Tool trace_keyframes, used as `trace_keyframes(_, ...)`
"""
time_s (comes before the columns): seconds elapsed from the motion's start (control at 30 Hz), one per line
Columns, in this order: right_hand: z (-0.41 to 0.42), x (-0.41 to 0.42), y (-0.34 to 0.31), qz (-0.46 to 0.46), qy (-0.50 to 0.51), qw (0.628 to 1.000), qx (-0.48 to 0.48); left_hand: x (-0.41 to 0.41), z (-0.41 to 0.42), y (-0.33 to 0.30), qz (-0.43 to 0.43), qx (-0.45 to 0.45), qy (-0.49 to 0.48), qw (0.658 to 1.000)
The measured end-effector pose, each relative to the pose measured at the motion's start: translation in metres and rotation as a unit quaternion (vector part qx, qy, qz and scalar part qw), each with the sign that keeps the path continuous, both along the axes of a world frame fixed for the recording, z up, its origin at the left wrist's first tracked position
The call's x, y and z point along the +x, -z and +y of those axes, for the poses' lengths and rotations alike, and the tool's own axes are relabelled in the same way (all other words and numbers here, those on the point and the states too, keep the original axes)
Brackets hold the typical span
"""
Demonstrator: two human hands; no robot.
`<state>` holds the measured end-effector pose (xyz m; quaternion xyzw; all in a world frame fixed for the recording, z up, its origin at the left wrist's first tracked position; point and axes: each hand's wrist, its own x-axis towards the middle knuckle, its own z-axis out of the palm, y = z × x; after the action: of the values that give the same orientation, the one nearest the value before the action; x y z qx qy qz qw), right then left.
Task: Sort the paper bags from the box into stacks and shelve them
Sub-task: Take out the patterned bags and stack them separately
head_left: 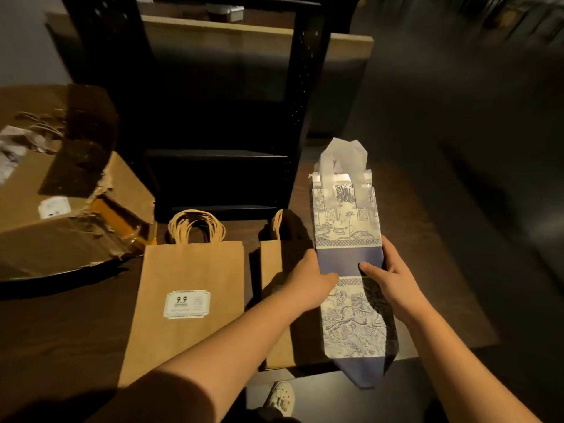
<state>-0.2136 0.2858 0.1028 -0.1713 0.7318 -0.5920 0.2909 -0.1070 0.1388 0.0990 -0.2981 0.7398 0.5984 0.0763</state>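
A narrow blue-and-white patterned bag (pixel 348 221) with white handles lies lengthwise at the right of the dark table (pixel 61 325). My left hand (pixel 305 282) grips its left edge, thumb on top. My right hand (pixel 390 279) grips its right edge, thumb on the blue band. Left of it lies a stack of brown paper bags (pixel 189 270) with twisted handles and a 9.9 label. A second brown bag stack (pixel 274 270) sits partly under my left arm. The torn cardboard box (pixel 61 190) with more bags inside stands at the far left.
A black metal shelf unit (pixel 219 117) stands behind the table with dark shelves. The table's front edge runs near the bag's bottom end, which overhangs it. A white shoe (pixel 282 395) shows on the floor below.
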Motion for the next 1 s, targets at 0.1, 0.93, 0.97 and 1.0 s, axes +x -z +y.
trace_keyframes(0.1,0.024,-0.039,0.020,-0.007,0.001,0.998,0.055,-0.036,0.024,0.016,-0.047,0.048,-0.007,0.998)
trace_keyframes(0.93,0.110,-0.158,0.102,0.011,0.030,0.911,0.411,-0.177,0.112,0.090,-0.203,0.259,-0.089,0.940)
trace_keyframes(0.97,0.112,-0.162,0.102,0.020,0.028,0.906,0.423,-0.179,0.113,0.090,-0.203,0.268,-0.088,0.938)
trace_keyframes(1.0,0.113,-0.165,0.103,0.029,0.027,0.901,0.432,-0.181,0.115,0.091,-0.203,0.272,-0.086,0.937)
